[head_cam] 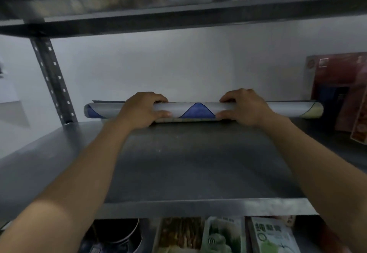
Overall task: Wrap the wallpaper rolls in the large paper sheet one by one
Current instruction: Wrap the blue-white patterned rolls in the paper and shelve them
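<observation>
I saw the wallpaper roll (200,110) lying crosswise in front of both hands, its long axis running straight from left to right, parallel to the front edge of the shelf (188,163). One end stuck out well beyond the left hand (143,109) and the other well beyond the right hand (245,107). The end past the right hand showed a pale yellow patch, and the end past the left hand showed blue. Between the hands the pale surface carried a blue wave shape.

Both hands gripped the roll from the near side, with fingers curled over its top and each thumb pressed against the face nearest me. They sat well apart on the roll's middle stretch, arms reaching forward across the shelf. I could not tell whether the roll rested on the shelf or was held just above it. A thin dark edge ran along the roll's far side, beyond the fingers; I could not tell what it belonged to.

Past the left hand stood a perforated metal upright (52,82). Past the right hand, red boxes (337,86) leaned near the wall (178,64). Under my forearms, below the shelf, lay printed packets (274,237). Another shelf board (178,12) ran above the hands.
</observation>
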A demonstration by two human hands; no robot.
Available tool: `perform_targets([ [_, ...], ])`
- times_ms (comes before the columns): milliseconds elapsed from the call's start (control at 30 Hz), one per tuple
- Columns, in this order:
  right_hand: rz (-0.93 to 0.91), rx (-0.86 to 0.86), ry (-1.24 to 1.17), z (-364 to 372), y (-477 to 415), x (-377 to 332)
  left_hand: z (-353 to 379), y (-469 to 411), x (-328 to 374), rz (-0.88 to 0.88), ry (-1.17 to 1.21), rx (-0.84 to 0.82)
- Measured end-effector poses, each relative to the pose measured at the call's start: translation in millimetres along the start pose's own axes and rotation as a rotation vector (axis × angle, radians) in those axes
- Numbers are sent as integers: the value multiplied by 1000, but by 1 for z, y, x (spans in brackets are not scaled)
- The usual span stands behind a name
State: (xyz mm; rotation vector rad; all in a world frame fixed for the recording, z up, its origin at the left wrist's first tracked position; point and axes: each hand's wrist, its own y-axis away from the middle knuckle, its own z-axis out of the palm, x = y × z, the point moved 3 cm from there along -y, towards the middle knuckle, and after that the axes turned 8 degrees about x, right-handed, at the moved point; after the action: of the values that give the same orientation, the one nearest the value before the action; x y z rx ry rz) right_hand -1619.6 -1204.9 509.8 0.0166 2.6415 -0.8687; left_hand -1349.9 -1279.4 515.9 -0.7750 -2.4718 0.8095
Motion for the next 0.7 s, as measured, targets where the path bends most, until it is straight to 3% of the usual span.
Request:
perform_targets([
  [700, -24, -20, 205, 68, -17, 10, 69, -9, -43, 54, -90, -64],
])
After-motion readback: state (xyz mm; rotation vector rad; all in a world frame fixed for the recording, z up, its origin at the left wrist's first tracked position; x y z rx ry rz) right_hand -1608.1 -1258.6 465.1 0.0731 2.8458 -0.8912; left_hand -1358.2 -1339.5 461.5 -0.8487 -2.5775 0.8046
